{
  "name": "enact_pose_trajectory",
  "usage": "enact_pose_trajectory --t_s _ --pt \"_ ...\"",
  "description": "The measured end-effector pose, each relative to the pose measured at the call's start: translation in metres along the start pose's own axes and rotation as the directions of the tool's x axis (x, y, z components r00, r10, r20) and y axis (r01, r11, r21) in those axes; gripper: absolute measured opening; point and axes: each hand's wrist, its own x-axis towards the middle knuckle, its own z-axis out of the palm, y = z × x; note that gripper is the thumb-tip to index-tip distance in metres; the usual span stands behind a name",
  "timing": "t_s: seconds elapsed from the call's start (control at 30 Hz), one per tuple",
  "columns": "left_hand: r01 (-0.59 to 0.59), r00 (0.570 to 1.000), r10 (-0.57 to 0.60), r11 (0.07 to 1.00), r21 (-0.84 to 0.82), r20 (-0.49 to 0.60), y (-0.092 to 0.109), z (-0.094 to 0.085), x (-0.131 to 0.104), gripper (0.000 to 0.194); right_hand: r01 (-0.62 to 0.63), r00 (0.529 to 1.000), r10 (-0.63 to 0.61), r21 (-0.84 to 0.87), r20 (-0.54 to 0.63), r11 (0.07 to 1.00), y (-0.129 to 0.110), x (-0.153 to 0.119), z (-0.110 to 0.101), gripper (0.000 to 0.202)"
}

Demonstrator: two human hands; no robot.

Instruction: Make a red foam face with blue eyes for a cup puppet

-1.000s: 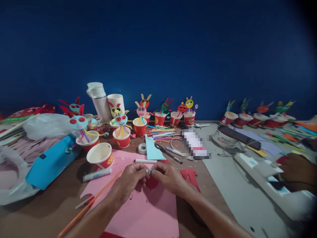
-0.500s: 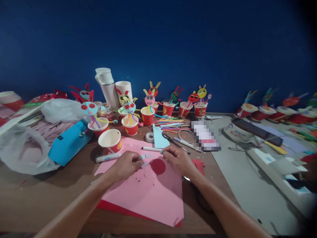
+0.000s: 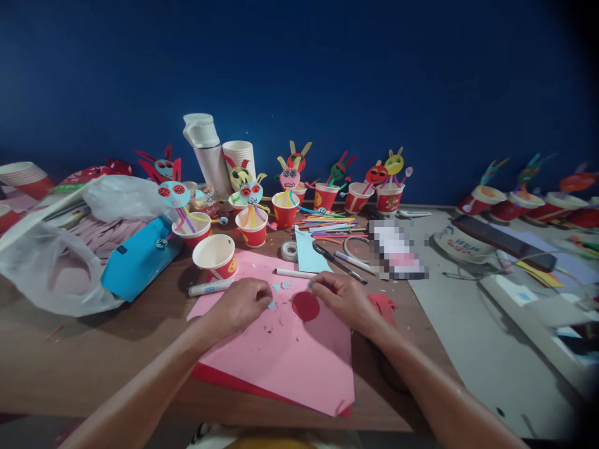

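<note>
My left hand [image 3: 246,304] is closed in a pinch above the left part of a pink paper sheet [image 3: 281,368]. A small light-blue scrap shows at its fingertips, but I cannot tell whether it is held. On the sheet's right side my right hand [image 3: 340,298] pinches a tiny pale-blue piece of paper [image 3: 310,284], its exact shape too small to tell. Beside those fingers a dark red paper disc [image 3: 306,306] lies flat. Light-blue cut-out bits [image 3: 286,285] rest between the hands. A white marker [image 3: 296,273] lies at the sheet's far edge.
An empty paper cup [image 3: 214,255] and a glue tube [image 3: 210,287] stand left of the sheet. Behind are several cups with paper-faced figures [image 3: 253,227], a tape roll [image 3: 289,251], light-blue paper [image 3: 309,252], and a phone [image 3: 397,249]. Plastic bags [image 3: 51,274] fill the left.
The camera view has shifted slightly, so the scene appears a little further right and higher. Both hands keep nearly the same pinched poses over the pink sheet.
</note>
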Motion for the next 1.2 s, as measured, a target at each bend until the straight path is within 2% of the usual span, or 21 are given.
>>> enact_pose_trajectory --t_s 0.1,0.2,0.3,0.4,0.47,0.53,0.6,0.67,0.73,0.8,0.9,1.0,1.1,1.2 --pt "0.002 0.999 -0.001 1.000 0.023 -0.049 0.002 -0.004 -0.001 0.021 0.102 0.994 -0.092 -0.169 0.064 0.980 -0.006 -0.003 -0.001 0.020" --pt "0.006 0.995 -0.001 0.999 0.041 -0.100 0.007 -0.012 -0.003 0.022 0.214 0.976 -0.187 -0.327 0.111 0.921 -0.009 -0.004 0.001 0.020" --pt "0.001 0.994 0.007 0.998 0.069 -0.110 0.014 -0.014 -0.005 0.020 0.286 0.956 -0.230 -0.411 0.182 0.865 -0.011 -0.004 0.003 0.018" --pt "-0.051 0.998 0.056 0.992 0.113 -0.040 0.020 0.000 -0.010 0.021 0.337 0.938 -0.258 -0.424 0.233 0.841 -0.013 -0.005 0.002 0.017" --pt "-0.121 0.993 0.120 0.982 0.142 0.019 0.023 0.017 -0.016 0.022 0.371 0.922 -0.283 -0.394 0.266 0.841 -0.015 -0.007 0.000 0.018" --pt "-0.201 0.979 0.200 0.962 0.186 0.027 0.023 0.035 -0.024 0.022 0.389 0.911 -0.297 -0.353 0.287 0.851 -0.016 -0.008 -0.003 0.020" --pt "-0.315 0.949 0.312 0.921 0.230 0.053 0.023 0.049 -0.034 0.021 0.366 0.920 -0.287 -0.319 0.268 0.874 -0.015 -0.007 -0.005 0.020" --pt "-0.437 0.896 0.442 0.857 0.274 0.047 0.023 0.056 -0.043 0.023 0.302 0.948 -0.255 -0.286 0.191 0.909 -0.012 -0.006 -0.007 0.020" --pt "-0.483 0.857 0.516 0.809 0.335 -0.010 0.021 0.057 -0.049 0.024 0.228 0.973 -0.214 -0.229 0.086 0.946 -0.008 -0.003 -0.009 0.020" --pt "-0.481 0.839 0.543 0.772 0.415 -0.039 0.018 0.057 -0.053 0.028 0.162 0.986 -0.166 -0.149 -0.014 0.975 -0.004 0.000 -0.011 0.020" --pt "-0.466 0.849 0.527 0.729 0.502 0.022 0.013 0.062 -0.054 0.042 0.063 0.990 -0.070 -0.063 -0.122 0.996 0.000 0.004 -0.014 0.020" --pt "-0.462 0.871 0.478 0.714 0.526 0.117 0.012 0.069 -0.054 0.057 0.005 0.987 -0.015 -0.063 -0.162 0.998 0.002 0.006 -0.017 0.020" --pt "-0.454 0.886 0.425 0.709 0.539 0.186 0.015 0.073 -0.053 0.065 -0.038 0.991 0.029 -0.070 -0.129 0.997 0.003 0.007 -0.019 0.021" --pt "-0.453 0.890 0.398 0.710 0.539 0.223 0.019 0.074 -0.050 0.068 -0.067 0.997 0.064 -0.092 -0.036 0.993 0.004 0.006 -0.018 0.022"
